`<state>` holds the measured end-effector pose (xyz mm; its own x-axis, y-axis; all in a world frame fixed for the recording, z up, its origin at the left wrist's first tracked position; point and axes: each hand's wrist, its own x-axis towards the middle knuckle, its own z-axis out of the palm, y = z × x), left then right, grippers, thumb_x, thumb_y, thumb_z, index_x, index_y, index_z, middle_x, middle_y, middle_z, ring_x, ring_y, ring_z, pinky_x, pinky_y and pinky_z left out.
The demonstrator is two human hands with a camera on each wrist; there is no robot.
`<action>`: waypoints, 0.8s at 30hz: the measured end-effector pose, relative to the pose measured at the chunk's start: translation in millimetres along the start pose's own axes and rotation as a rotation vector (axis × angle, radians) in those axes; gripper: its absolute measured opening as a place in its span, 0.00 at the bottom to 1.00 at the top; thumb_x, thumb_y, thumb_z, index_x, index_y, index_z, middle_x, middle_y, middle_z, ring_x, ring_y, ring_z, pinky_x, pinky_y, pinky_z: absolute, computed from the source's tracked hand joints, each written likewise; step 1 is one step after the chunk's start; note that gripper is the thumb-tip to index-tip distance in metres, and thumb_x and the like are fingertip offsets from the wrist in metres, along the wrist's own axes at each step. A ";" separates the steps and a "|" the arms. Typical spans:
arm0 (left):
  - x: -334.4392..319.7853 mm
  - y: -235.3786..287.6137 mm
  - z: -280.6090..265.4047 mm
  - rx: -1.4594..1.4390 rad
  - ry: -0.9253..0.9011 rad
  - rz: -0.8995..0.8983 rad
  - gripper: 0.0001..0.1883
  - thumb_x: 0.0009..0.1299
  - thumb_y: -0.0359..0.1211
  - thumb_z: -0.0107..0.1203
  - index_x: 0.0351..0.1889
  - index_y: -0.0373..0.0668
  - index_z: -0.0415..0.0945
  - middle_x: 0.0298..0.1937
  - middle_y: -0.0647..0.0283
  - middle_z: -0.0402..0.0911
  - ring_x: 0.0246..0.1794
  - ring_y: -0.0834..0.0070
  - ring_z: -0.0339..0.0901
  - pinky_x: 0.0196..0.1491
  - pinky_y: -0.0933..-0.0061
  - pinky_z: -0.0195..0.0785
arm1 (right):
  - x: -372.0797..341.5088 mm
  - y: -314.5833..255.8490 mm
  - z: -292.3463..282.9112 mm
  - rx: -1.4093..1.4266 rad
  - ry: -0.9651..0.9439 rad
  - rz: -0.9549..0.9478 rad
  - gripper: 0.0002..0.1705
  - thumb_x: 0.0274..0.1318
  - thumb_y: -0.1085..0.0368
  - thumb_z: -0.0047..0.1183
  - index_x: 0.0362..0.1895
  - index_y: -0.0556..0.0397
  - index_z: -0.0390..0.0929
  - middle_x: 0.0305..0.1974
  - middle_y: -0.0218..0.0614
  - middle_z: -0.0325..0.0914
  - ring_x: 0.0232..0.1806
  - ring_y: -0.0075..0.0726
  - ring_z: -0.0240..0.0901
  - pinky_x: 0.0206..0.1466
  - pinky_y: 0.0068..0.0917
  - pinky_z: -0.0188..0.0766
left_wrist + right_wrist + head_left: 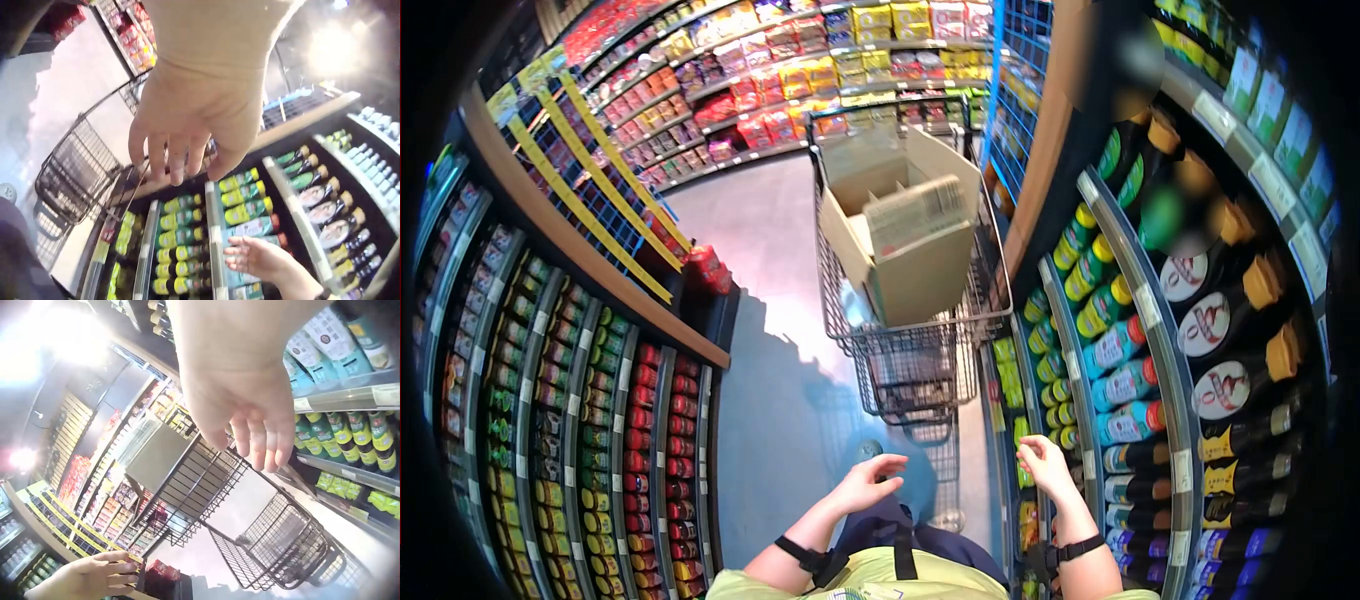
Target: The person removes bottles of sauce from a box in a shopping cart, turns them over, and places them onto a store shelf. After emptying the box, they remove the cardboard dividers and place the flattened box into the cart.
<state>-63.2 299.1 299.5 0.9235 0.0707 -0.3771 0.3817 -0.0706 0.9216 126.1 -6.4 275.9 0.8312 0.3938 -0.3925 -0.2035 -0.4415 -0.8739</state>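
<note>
In the head view my left hand [868, 482] hangs over the lower middle of the aisle, holding nothing. My right hand [1045, 466] is beside the right-hand shelf, close to the bottles, also with nothing in it. The left wrist view has the left hand [194, 119] with its fingers loosely extended. In the right wrist view the fingers of the right hand [250, 419] hang relaxed. A wire cart [915, 372] stands ahead of both hands, apart from them. An opened cardboard box [920, 270] sits in its upper basket.
Shelves of jars [595, 440] line the left side. Rows of bottles [1122, 385] fill the right shelves. Snack bags [800, 75] fill racks beyond the cart. Red packages [710, 270] lie on a low ledge at the left corner. Grey floor [770, 400] runs between the shelves.
</note>
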 end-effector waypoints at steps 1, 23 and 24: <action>-8.4 12.6 -12.2 0.017 0.098 0.014 0.22 0.66 0.31 0.57 0.59 0.41 0.71 0.53 0.58 0.78 0.55 0.71 0.74 0.59 0.68 0.66 | 1.8 -10.0 -0.1 0.018 0.008 -0.005 0.17 0.59 0.63 0.53 0.49 0.61 0.75 0.33 0.35 0.80 0.32 0.24 0.75 0.39 0.23 0.72; 271.5 213.9 -345.8 0.815 0.302 0.781 0.17 0.63 0.40 0.58 0.49 0.45 0.77 0.57 0.59 0.75 0.64 0.58 0.65 0.68 0.46 0.47 | 157.8 -458.3 145.4 -0.442 0.134 -0.450 0.16 0.56 0.71 0.54 0.50 0.60 0.74 0.39 0.40 0.78 0.41 0.33 0.75 0.46 0.28 0.72; 282.9 216.3 -352.9 0.911 0.267 0.791 0.18 0.64 0.41 0.58 0.50 0.46 0.77 0.57 0.59 0.75 0.64 0.59 0.65 0.69 0.45 0.46 | 166.1 -474.9 149.3 -0.494 0.113 -0.461 0.16 0.56 0.70 0.54 0.50 0.60 0.74 0.40 0.41 0.78 0.42 0.34 0.75 0.47 0.28 0.72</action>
<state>267.0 655.0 424.7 0.9165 -0.1136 0.3835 -0.2918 -0.8457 0.4469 283.6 389.0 582.9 0.8308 0.5547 0.0442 0.4216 -0.5756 -0.7007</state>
